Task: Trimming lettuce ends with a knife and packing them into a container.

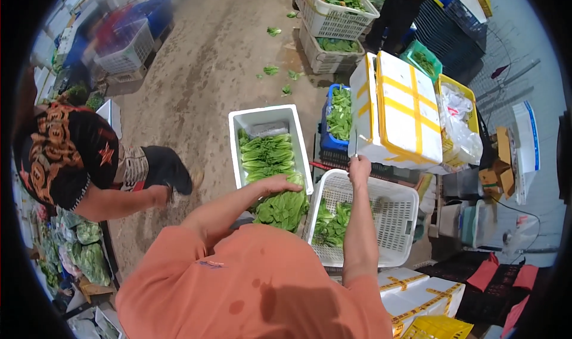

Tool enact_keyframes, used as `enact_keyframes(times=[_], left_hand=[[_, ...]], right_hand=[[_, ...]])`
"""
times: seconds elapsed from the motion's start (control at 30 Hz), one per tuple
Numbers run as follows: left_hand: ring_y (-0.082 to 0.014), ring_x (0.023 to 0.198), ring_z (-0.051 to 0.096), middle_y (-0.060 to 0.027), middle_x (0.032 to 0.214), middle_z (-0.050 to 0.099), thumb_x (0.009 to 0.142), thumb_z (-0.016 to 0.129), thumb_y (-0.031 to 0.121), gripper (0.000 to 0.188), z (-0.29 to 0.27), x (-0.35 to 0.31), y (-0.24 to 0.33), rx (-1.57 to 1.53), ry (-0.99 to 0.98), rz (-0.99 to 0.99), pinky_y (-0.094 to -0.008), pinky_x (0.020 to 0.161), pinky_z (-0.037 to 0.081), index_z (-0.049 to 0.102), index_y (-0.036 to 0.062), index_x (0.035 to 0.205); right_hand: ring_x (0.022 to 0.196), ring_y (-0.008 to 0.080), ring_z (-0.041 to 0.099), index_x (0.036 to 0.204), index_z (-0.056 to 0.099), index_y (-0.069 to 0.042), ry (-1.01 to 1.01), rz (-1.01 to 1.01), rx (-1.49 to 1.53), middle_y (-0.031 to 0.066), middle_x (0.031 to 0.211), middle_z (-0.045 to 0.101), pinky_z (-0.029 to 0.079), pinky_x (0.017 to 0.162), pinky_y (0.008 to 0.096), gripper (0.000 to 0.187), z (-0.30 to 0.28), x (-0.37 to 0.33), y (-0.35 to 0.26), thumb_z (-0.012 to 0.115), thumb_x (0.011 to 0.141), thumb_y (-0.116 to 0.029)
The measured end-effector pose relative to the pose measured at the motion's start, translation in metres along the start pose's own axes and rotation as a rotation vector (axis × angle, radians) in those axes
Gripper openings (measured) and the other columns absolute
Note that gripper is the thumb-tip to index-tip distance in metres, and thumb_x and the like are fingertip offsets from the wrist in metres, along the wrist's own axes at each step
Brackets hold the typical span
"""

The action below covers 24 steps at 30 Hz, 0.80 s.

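Observation:
My left hand (280, 184) is closed around a head of leafy green lettuce (282, 211), at the near end of a white foam box (305, 151). Inside that box several lettuce heads (266, 154) lie stacked in a row, with a greyish packet (268, 129) at the far end. My right hand (359, 171) grips a slim tool that looks like a knife (357, 146), its thin blade pointing away from me beside a taped foam box. Below my right forearm stands a white plastic basket (395, 211) with loose green leaves (335, 224) in its left part.
Taped white foam boxes (409, 109) stand at the right, beside a blue crate (330, 137) of greens. Farther back are stacked crates (333, 20) and another person (408, 8). At left a co-worker (77, 154) is close by. Loose leaves (286, 90) lie on the floor.

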<state>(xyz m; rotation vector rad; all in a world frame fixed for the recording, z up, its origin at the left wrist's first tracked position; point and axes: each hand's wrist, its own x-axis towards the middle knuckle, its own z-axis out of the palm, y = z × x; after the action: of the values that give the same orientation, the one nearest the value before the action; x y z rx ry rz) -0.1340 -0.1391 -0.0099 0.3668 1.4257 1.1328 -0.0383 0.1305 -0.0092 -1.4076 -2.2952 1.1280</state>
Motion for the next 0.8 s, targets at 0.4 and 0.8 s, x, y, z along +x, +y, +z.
enact_keyframes(times=[0.4,0.8], left_hand=[[-0.0154,0.092,0.057,-0.0047,0.102,0.062,0.078,0.069,0.039,0.048,-0.039,0.017,0.016,0.044,-0.103,0.124,-0.0311,0.082,0.044,0.06,0.0057,0.11],[-0.0196,0.077,0.062,-0.0099,0.09,0.066,0.066,0.073,0.046,0.058,-0.02,0.06,0.005,0.245,-0.069,0.08,-0.0354,0.069,0.049,0.063,0.0025,0.102]], right_hand=[[0.04,0.0166,0.052,0.069,0.058,0.003,0.05,-0.075,0.106,0.0088,0.051,0.053,0.039,0.034,0.0305,0.021,0.022,-0.006,-0.04,0.051,0.077,-0.015],[0.061,0.0117,0.053,0.103,0.06,0.001,0.117,-0.253,0.152,0.0049,0.072,0.058,0.044,0.056,0.0261,0.027,0.003,-0.127,-0.028,0.053,0.081,-0.013]])
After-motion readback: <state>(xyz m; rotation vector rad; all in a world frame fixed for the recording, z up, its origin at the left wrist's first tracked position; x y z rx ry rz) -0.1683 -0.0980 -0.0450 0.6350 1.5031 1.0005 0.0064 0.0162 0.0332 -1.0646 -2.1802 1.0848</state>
